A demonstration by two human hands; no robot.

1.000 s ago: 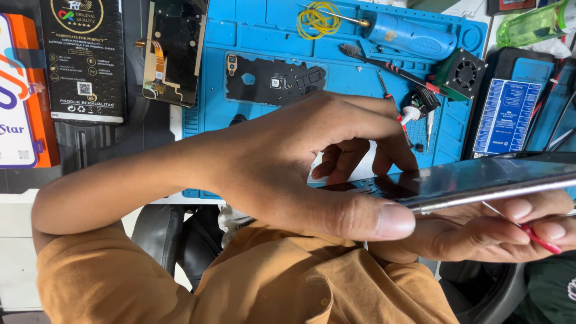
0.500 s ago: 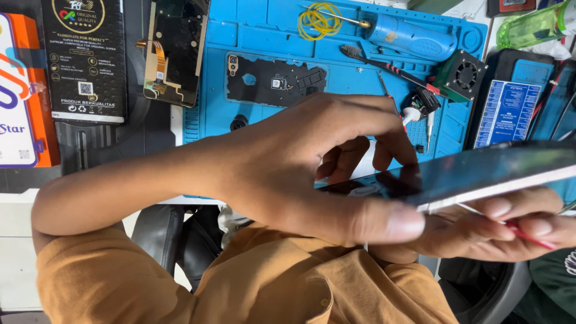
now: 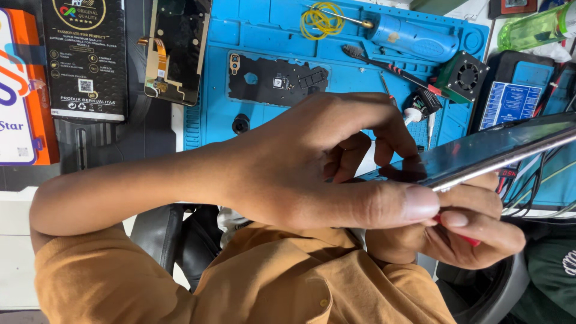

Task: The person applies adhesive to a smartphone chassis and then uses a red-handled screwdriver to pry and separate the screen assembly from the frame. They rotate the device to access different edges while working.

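A black rectangular package (image 3: 86, 57) and an orange-white box (image 3: 21, 96) lie far left on the counter, beside the blue mat (image 3: 336, 66). The left hand (image 3: 324, 168) grips the phone (image 3: 498, 147) (tilted steeper than before); the right hand (image 3: 462, 228) pinches a red tool (image 3: 465, 239) beneath.

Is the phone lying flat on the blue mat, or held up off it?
Held up. The phone sits tilted above the blue mat, gripped by the left hand, with the right hand under its edge.

A blue work mat (image 3: 360, 78) covers the bench; a black chair seat (image 3: 174, 240) sits just below it.
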